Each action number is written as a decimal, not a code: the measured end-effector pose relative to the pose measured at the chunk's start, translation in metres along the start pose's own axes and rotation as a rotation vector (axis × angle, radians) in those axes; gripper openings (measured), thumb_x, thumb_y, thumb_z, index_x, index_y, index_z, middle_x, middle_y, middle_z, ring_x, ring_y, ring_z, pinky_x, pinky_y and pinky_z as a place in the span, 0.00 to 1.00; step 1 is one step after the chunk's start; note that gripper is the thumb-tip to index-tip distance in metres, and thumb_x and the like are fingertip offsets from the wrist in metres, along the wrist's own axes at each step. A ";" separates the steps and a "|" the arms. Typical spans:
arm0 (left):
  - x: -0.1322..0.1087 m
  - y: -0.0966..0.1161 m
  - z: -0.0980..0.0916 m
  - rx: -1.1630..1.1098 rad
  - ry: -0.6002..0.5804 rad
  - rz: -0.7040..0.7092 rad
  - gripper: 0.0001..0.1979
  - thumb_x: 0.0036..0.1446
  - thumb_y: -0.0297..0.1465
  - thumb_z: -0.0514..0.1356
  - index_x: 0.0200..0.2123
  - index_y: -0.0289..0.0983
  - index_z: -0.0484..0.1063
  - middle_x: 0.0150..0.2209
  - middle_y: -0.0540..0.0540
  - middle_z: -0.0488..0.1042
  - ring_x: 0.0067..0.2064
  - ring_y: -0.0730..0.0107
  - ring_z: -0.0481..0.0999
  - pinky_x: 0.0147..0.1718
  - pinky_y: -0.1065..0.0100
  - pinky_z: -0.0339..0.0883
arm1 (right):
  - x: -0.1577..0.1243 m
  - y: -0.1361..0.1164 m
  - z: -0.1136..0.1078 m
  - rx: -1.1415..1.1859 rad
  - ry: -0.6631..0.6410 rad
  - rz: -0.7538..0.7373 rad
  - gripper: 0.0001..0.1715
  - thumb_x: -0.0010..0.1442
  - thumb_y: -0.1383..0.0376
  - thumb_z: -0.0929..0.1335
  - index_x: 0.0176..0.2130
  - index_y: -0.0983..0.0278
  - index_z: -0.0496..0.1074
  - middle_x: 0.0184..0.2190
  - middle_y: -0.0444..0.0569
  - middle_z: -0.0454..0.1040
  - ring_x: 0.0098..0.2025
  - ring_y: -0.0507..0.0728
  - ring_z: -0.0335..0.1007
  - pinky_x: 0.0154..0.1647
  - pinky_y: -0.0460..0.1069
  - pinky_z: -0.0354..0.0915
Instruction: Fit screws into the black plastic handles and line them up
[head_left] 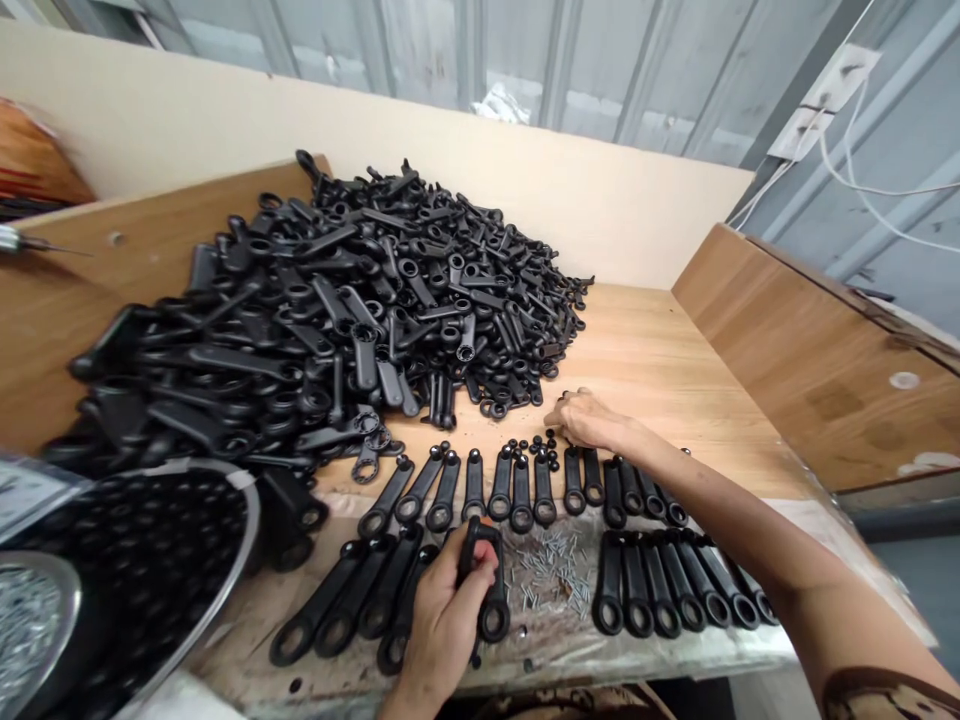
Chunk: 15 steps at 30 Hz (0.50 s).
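My left hand (448, 600) is closed around a black plastic arm (474, 545) at the near edge of the bench. Another ring-ended black arm (495, 600) lies right beside it, partly behind my fingers. My right hand (585, 418) reaches across to the far side of the rows, its fingers pressed together just above some small black round caps (551, 450). Whatever those fingers pinch is too small to make out. Between the laid-out arms, a scatter of small metal screws or pins (553, 570) lies on the stained sheet.
A large heap of black ring-ended arms (390, 290) covers the back left. Ring-ended arms (660, 580) lie in rows in front. At left stand a tub (251, 510) of black pieces and a metal bowl (71, 590) of small metal parts. A wooden side board (825, 370) bounds the right.
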<state>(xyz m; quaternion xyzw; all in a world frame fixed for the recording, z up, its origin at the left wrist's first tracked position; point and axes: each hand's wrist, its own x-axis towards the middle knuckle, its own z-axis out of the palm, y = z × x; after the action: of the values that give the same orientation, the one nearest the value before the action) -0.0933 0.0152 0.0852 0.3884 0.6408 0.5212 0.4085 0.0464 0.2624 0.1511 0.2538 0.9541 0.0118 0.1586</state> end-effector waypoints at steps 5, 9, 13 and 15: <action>0.008 0.002 0.000 -0.138 -0.010 -0.070 0.05 0.50 0.33 0.57 0.28 0.37 0.68 0.23 0.53 0.68 0.23 0.73 0.65 0.25 0.72 0.60 | 0.020 0.000 0.014 0.025 -0.055 -0.054 0.15 0.49 0.74 0.62 0.33 0.63 0.75 0.31 0.52 0.77 0.36 0.56 0.69 0.35 0.47 0.53; 0.009 0.006 0.004 -0.206 -0.006 -0.091 0.05 0.50 0.32 0.58 0.25 0.36 0.68 0.21 0.53 0.67 0.21 0.77 0.63 0.22 0.73 0.58 | 0.019 0.004 0.014 0.068 -0.042 -0.044 0.13 0.50 0.72 0.62 0.30 0.64 0.75 0.30 0.52 0.77 0.33 0.55 0.70 0.31 0.46 0.53; 0.012 0.011 0.013 -0.300 0.029 -0.089 0.08 0.50 0.34 0.60 0.32 0.36 0.69 0.22 0.53 0.68 0.20 0.78 0.62 0.20 0.74 0.56 | 0.000 0.000 0.007 0.117 0.027 -0.032 0.12 0.54 0.68 0.62 0.32 0.63 0.74 0.34 0.50 0.76 0.37 0.55 0.69 0.33 0.45 0.54; 0.014 0.016 0.017 -0.347 0.039 -0.039 0.08 0.49 0.34 0.61 0.32 0.36 0.70 0.22 0.52 0.70 0.20 0.78 0.63 0.20 0.74 0.56 | -0.010 -0.002 0.005 0.133 0.064 -0.011 0.12 0.55 0.68 0.62 0.33 0.63 0.74 0.37 0.51 0.76 0.40 0.56 0.68 0.35 0.45 0.55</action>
<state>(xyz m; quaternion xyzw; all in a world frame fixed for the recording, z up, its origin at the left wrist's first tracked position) -0.0815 0.0370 0.0971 0.2893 0.5565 0.6235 0.4668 0.0547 0.2555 0.1494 0.2579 0.9588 -0.0442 0.1109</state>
